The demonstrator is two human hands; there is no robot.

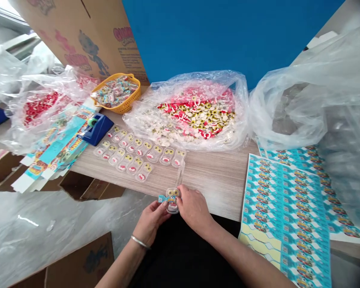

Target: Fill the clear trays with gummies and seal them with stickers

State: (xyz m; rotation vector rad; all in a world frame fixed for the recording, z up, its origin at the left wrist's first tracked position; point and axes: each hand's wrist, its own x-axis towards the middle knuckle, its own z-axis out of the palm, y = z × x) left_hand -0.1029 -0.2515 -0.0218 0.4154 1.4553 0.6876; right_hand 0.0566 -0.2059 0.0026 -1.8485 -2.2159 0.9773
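A small clear plastic case (pixel 173 193) with two yellow eye-shaped pieces and a blue sticker across it is held at the table's front edge. My left hand (pixel 152 219) grips its lower left side, thumb on the sticker. Fingers of my right hand (pixel 193 206) are closed on its right side. Beyond it lie two rows of clear cases (pixel 144 171) holding eye and red-and-white mouth pieces. To the right, a sheet of blue stickers (pixel 291 216) shows bare yellow backing near its lower left.
An open plastic bag (pixel 204 116) of eye and mouth pieces lies at the back. A yellow basket (pixel 127 105) of wrapped items, a blue tape dispenser (pixel 98 130) and printed cards (pixel 60 148) are on the left. A blue panel (pixel 228 36) stands behind.
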